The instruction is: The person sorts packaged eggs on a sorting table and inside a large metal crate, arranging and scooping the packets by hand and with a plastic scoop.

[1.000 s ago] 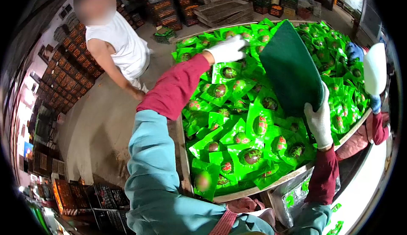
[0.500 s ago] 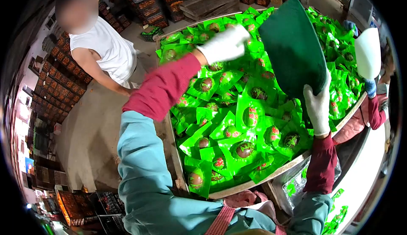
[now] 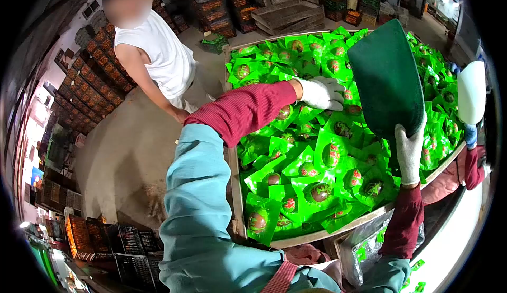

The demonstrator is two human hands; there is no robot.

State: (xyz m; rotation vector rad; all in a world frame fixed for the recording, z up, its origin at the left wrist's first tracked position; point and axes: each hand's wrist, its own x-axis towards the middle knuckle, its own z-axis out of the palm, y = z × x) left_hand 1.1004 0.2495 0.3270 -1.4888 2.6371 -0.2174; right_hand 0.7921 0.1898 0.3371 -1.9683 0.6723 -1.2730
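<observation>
My left hand [image 3: 322, 93], in a white glove, lies with its fingers spread on the green packets in the middle of the wood-edged bin [image 3: 236, 187]. The packets [image 3: 331, 154] are shiny green bags, each with a dark round item and red marks showing. My right hand [image 3: 409, 153], also gloved, is wrapped round the handle end of a dark green scoop [image 3: 386, 81]. The scoop is tilted up above the packets, its wide end pointing away from me.
At the left a person in a white sleeveless top [image 3: 158, 55] stands beside the bin. Another person's gloved hand [image 3: 470, 134] holds a white scoop [image 3: 471, 92] at the right. Stacked crates [image 3: 95, 87] and wooden trays [image 3: 290, 15] stand behind.
My left hand has moved down onto the packets, nearer the middle of the bin. The camera view has shifted, and the green scoop is still in my right hand.
</observation>
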